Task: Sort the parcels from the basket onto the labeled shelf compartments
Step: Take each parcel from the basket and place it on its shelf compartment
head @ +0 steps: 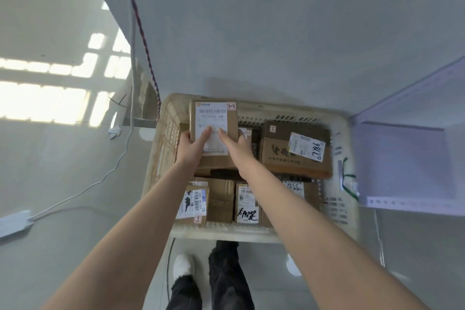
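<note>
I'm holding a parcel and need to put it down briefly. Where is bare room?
The shelf compartment right of the basket is bare. So is the floor left of it, past the white cable. The basket is packed with parcels.

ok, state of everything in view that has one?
2-1 parcel: label up, held over the basket.
left hand: grips the parcel's left edge, thumb on label.
right hand: grips its right edge, thumb on label.
basket: several parcels inside.
786 box: lying in basket, label up.
</note>
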### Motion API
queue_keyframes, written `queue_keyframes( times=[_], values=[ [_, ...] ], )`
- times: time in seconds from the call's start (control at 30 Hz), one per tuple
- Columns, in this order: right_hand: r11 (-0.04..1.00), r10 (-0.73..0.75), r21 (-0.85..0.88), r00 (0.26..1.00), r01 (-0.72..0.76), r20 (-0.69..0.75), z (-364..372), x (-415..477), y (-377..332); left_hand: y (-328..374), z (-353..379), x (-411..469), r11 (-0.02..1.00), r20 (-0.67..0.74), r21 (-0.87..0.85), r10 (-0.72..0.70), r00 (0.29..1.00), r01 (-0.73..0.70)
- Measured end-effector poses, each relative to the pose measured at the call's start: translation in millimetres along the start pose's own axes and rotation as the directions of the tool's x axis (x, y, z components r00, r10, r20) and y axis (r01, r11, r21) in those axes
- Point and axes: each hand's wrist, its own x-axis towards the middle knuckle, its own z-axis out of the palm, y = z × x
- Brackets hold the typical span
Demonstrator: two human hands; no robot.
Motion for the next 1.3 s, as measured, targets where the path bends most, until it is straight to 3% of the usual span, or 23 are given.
queue_keyframes(
  times=[0.3, 0.67, 1.0, 1.3],
  values=[
    [0.983, -0.181, -0.032, 0.971, 0.178, -0.158, -15, -127, -53, 66, -4, -110, 0.987, 0.125, 0.006, 0.158, 0.980, -0.160],
    [0.892, -0.423, -0.017, 0.818, 0.453, -0.389, -43, -238, -74, 117, 7, -212, 0.909, 0.343, -0.018, 0.396, 0.852, -0.416],
    [0.835, -0.460, 0.023, 0.721, 0.549, -0.518, -105, -306, -75, 139, 60, -278, 0.873, 0.489, -0.064, 0.449, 0.748, -0.483],
    [0.826, -0.432, 0.023, 0.659, 0.564, -0.616, -210, -364, -26, 107, 162, -352, 0.867, 0.570, -0.066, 0.440, 0.694, -0.495]
  ],
)
